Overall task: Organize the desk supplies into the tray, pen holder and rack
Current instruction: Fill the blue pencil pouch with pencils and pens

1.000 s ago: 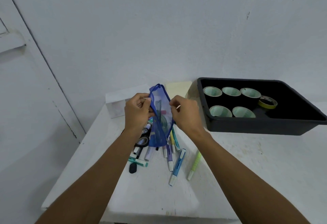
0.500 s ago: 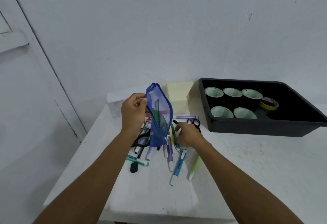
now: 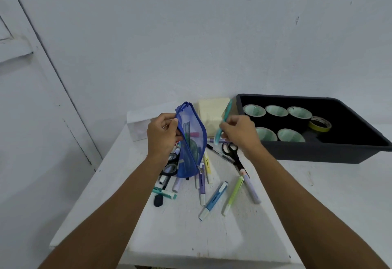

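Lying loose: many pens [image 3: 213, 200] on the desk [image 3: 169, 237], before and beneath the pouch [image 3: 193, 141].
Left hand [image 3: 163, 135]: fingers still pinch the pouch's top edge, holding it on end.
Right hand [image 3: 239, 132]: lately down among the pens, now raised right of the pouch, fingers gripping one teal pen [image 3: 224, 120].
Tray [image 3: 318, 154]: beyond the pouch, rightward; five black tape rolls [image 3: 275, 110], one yellow roll [image 3: 320, 123].

Left of the black tray [image 3: 318, 154], loose pens [image 3: 202, 186] and scissors [image 3: 234, 154] cover the table [image 3: 318, 196], with a cream box [image 3: 212, 115] behind them. In front of the tray the table gives open room.
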